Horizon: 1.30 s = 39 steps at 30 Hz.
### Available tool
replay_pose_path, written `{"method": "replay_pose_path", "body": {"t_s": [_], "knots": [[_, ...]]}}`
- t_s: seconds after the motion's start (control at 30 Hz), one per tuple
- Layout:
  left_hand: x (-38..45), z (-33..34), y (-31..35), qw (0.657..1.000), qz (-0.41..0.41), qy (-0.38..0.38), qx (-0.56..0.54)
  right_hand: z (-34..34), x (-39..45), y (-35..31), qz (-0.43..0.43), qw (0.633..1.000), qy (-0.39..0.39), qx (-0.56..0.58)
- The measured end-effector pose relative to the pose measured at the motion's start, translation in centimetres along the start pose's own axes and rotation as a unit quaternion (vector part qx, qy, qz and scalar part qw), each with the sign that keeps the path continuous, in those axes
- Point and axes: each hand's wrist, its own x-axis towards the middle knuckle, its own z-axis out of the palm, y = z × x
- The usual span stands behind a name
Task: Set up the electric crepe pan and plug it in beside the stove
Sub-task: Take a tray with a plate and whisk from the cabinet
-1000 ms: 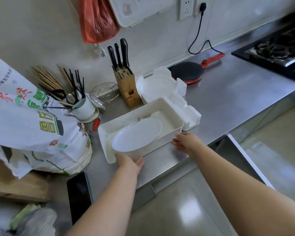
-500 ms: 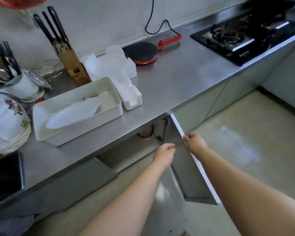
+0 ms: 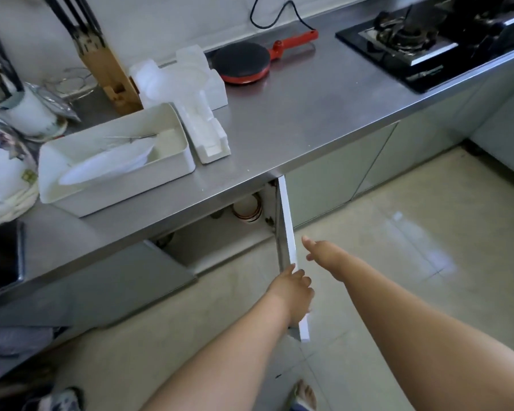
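Note:
The electric crepe pan point(image 3: 241, 63), a black round plate on a red base with a red handle, lies on the steel counter point(image 3: 303, 114) near the back wall, left of the gas stove point(image 3: 422, 40). Its black cord point(image 3: 279, 13) runs up the wall out of view. Below the counter a cabinet door point(image 3: 288, 232) stands open towards me. My left hand point(image 3: 293, 287) grips the door's top edge. My right hand point(image 3: 324, 253) hovers just right of the door, fingers apart, holding nothing.
White foam packaging point(image 3: 196, 93) lies left of the pan. In front of it stands a white tray point(image 3: 172, 161) with a plate and whisk. A knife block point(image 3: 107, 63), utensil cup point(image 3: 27, 108), flour bag point(image 3: 3, 170) and phone point(image 3: 0, 256) fill the left counter.
Both hands left the white tray and dropped to the cabinet door. The door has swung further open; my left hand now holds its edge and my right hand has come off it.

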Motion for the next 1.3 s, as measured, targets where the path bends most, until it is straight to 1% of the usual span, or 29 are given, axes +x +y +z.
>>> {"method": "replay_pose_path", "body": {"t_s": [0.13, 0.2, 0.27, 0.3, 0.37, 0.4, 0.43, 0.47, 0.5, 0.53, 0.57, 0.6, 0.63, 0.67, 0.7, 0.73, 0.77, 0.83, 0.9, 1.0, 1.03, 1.1, 1.17, 1.2, 1.27, 1.3], "knots": [[-4.4, 3.6, -4.3, 0.998, -0.064, -0.005, -0.002, 4.3, 0.0, -2.7, -0.021, 0.998, -0.055, 0.031], [-6.6, 5.5, -6.8, 0.992, -0.119, 0.0, -0.04, 7.1, 0.2, -4.5, -0.024, 0.995, -0.076, 0.058], [-8.7, 6.7, -9.0, 0.975, -0.194, 0.016, -0.103, 9.8, 0.6, -6.5, -0.032, 0.992, -0.089, 0.083], [-9.6, 7.2, -10.2, 0.961, -0.234, 0.025, -0.145, 11.0, 0.6, -7.6, -0.033, 0.991, -0.091, 0.09], [-11.1, 8.1, -12.5, 0.919, -0.307, 0.048, -0.241, 13.3, 0.8, -9.7, -0.035, 0.99, -0.095, 0.096], [-11.6, 8.5, -13.5, 0.89, -0.343, 0.062, -0.293, 14.2, 1.0, -10.5, -0.036, 0.989, -0.102, 0.101], [-11.9, 9.1, -14.8, 0.85, -0.38, 0.086, -0.354, 15.1, 1.3, -11.6, -0.035, 0.987, -0.112, 0.109], [-12.1, 9.1, -15.6, 0.79, -0.418, 0.117, -0.432, 15.5, 1.4, -12.2, -0.034, 0.984, -0.12, 0.124], [-12.3, 9.2, -17.0, 0.697, -0.461, 0.152, -0.529, 16.4, 1.9, -13.2, -0.033, 0.98, -0.126, 0.15], [-12.3, 9.1, -17.9, 0.574, -0.502, 0.192, -0.618, 16.9, 2.2, -13.9, -0.03, 0.975, -0.128, 0.179], [-12.3, 9.0, -19.1, 0.422, -0.539, 0.231, -0.691, 17.6, 2.5, -14.7, -0.023, 0.97, -0.129, 0.205], [-12.4, 9.1, -20.3, 0.252, -0.544, 0.262, -0.756, 18.3, 2.9, -15.6, -0.014, 0.964, -0.132, 0.232], [-12.5, 9.0, -21.4, 0.1, -0.504, 0.285, -0.809, 19.0, 3.2, -16.5, -0.007, 0.954, -0.137, 0.265], [-12.6, 9.0, -22.2, -0.022, -0.44, 0.311, -0.842, 19.4, 3.5, -17.2, -0.005, 0.943, -0.144, 0.3], [-12.8, 9.2, -23.4, -0.111, -0.375, 0.334, -0.858, 20.1, 4.1, -18.1, -0.006, 0.931, -0.156, 0.329], [-12.9, 9.3, -24.5, -0.159, -0.327, 0.35, -0.863, 20.6, 4.6, -19.0, -0.003, 0.92, -0.164, 0.357], [-12.9, 9.4, -25.7, -0.182, -0.302, 0.361, -0.864, 20.9, 5.0, -19.7, 0.004, 0.907, -0.168, 0.386], [-12.9, 8.7, -27.2, -0.197, -0.294, 0.377, -0.856, 21.3, 5.7, -20.5, 0.022, 0.888, -0.156, 0.431], [-12.4, 8.5, -28.0, -0.196, -0.309, 0.389, -0.846, 21.6, 6.4, -20.7, 0.027, 0.881, -0.149, 0.448], [-12.4, 8.9, -28.0, -0.176, -0.294, 0.401, -0.85, 21.8, 7.2, -20.9, 0.033, 0.873, -0.155, 0.461], [-12.3, 9.3, -27.8, -0.164, -0.29, 0.394, -0.857, 21.9, 7.2, -20.8, 0.038, 0.873, -0.151, 0.463], [-12.7, 9.3, -27.9, -0.124, -0.311, 0.359, -0.872, 22.0, 6.9, -21.1, 0.037, 0.885, -0.137, 0.444], [-13.3, 9.0, -28.6, -0.077, -0.352, 0.308, -0.881, 22.0, 6.1, -21.6, 0.042, 0.913, -0.105, 0.392], [-13.7, 8.7, -28.9, -0.048, -0.373, 0.274, -0.885, 21.9, 5.7, -21.9, 0.052, 0.931, -0.092, 0.348], [-15.1, 7.6, -29.8, 0.001, -0.406, 0.187, -0.894, 21.3, 4.2, -22.9, 0.068, 0.966, -0.082, 0.237], [-15.9, 7.2, -30.4, 0.023, -0.42, 0.142, -0.896, 20.9, 3.4, -23.6, 0.074, 0.976, -0.08, 0.187]]}}
